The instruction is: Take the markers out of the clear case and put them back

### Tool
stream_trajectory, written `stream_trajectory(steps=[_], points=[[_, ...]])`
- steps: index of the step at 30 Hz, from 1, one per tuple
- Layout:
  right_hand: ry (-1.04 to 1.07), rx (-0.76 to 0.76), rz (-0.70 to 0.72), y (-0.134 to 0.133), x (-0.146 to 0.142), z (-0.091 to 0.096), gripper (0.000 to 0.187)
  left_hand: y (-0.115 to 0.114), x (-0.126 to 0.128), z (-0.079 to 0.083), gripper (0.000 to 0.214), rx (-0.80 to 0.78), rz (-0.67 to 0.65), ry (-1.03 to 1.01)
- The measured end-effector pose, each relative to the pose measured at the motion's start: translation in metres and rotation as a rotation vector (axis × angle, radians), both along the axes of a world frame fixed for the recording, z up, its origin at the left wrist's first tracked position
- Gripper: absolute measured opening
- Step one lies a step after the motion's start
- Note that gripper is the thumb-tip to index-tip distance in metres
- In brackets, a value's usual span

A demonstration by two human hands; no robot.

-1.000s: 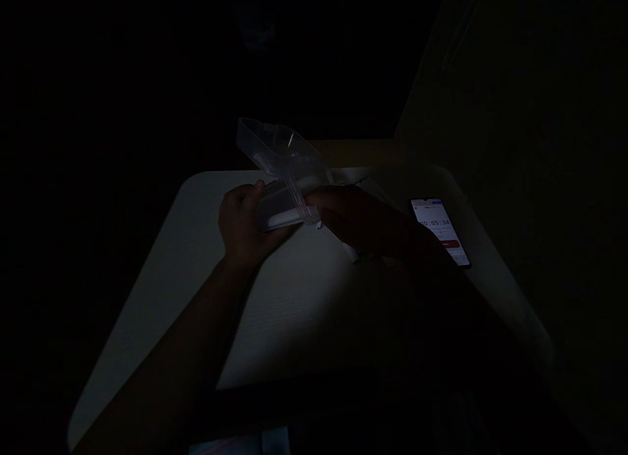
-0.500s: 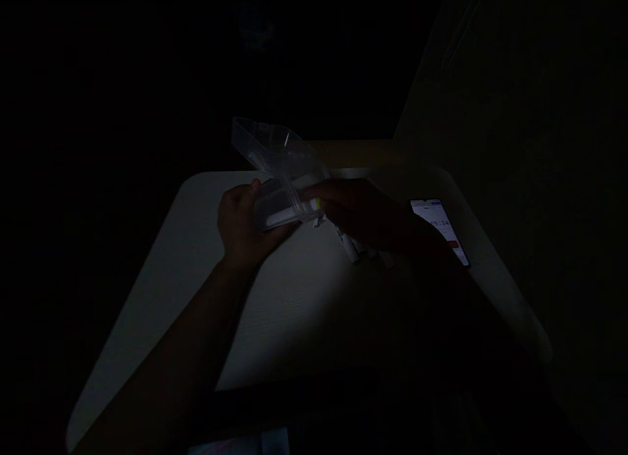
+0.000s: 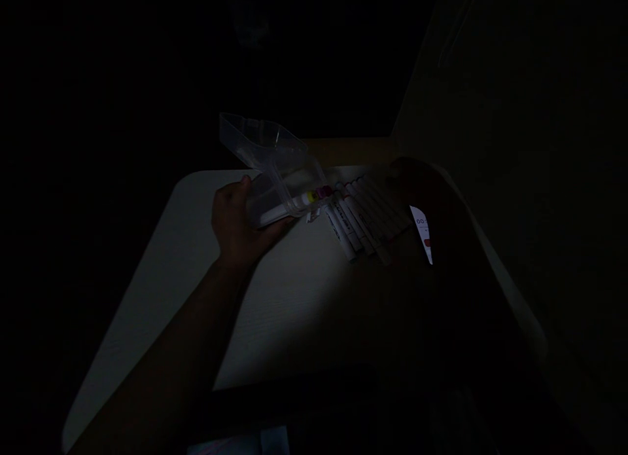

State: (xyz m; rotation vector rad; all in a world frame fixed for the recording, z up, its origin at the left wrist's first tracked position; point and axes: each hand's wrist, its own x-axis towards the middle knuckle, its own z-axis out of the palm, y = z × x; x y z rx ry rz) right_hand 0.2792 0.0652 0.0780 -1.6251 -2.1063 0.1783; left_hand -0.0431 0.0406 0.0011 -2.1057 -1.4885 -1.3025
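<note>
We log: left hand (image 3: 236, 222), grip clamped on a clear plastic box (image 3: 279, 173), marker (image 3: 282, 210) inside; right hand (image 3: 417, 180), now off the box, above the phone (image 3: 420, 232), grip undetermined; markers (image 3: 363, 219) lying side by side.

Desk corner, home or office I cannot tell: I log a pale wood-grain desk (image 3: 161, 311) by a wall (image 3: 490, 114), markers (image 3: 363, 213), a smartphone (image 3: 420, 232), dim light.
</note>
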Motion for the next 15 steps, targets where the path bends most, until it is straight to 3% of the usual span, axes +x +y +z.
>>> stream_trajectory(steps=[6,15], points=[[-0.069,-0.045,-0.063,0.009,-0.001,-0.023,0.031,-0.002,0.0,0.0,0.096,0.014,-0.042,-0.026],[-0.086,-0.074,-0.048,0.013,-0.013,-0.034,0.031,0.0,0.001,-0.001,0.097,0.049,-0.047,-0.015]])
